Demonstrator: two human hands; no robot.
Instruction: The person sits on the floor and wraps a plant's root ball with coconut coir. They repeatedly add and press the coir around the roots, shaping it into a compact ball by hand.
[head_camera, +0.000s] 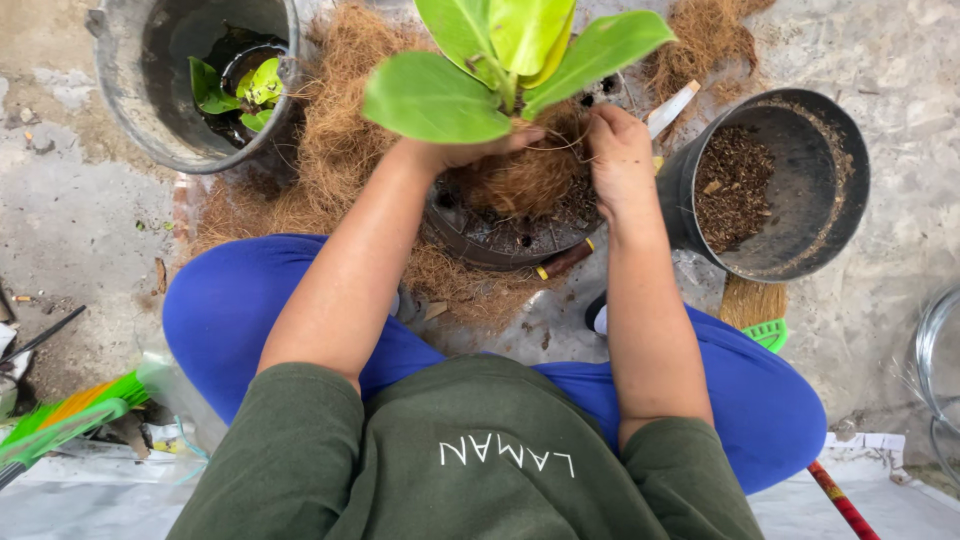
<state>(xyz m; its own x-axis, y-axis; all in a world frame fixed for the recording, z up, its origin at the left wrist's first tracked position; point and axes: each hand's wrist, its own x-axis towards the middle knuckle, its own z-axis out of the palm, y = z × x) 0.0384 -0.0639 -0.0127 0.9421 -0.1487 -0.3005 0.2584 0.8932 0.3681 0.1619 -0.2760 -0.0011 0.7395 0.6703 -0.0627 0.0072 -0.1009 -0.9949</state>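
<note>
My left hand (455, 150) under broad green leaves of young plant (500, 60), fingers curled onto brown coconut-fibre root ball (520, 180); how tightly, cannot tell, leaves hide it. My right hand (618, 160) presses fibre from other side, fingertips pinched into it. Root ball sits in shallow black plastic pot (500, 240) between my knees. Black pot with dark soil (770, 185) just right. Grey bucket holding 1 small plant (195, 80) upper left. Loose fibre pile (330, 150) behind.
</note>
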